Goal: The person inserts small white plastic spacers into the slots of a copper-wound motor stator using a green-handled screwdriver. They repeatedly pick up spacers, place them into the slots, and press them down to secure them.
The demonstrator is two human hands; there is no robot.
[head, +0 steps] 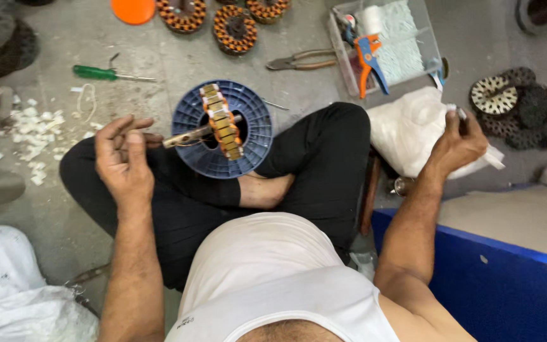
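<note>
I sit cross-legged on a concrete floor. My left hand (123, 158) grips a metal shaft (188, 135) that carries a ring-shaped stator core (223, 121) with yellow-brown slots, held edge-on over a blue plastic spool (247, 136) resting by my knee. My right hand (457, 142) is stretched out to the right and pinches a small white piece at the top of a white plastic bag (409, 130).
Several copper-wound stators (235, 28) lie at the top, with an orange lid (133, 9), a green screwdriver (106, 74), pliers (299, 61) and a clear box (387, 41) holding an orange-blue tool. White scraps (33, 126) litter the left. Dark metal rotor parts (514, 101) sit right; a blue-edged platform (495, 278) at lower right.
</note>
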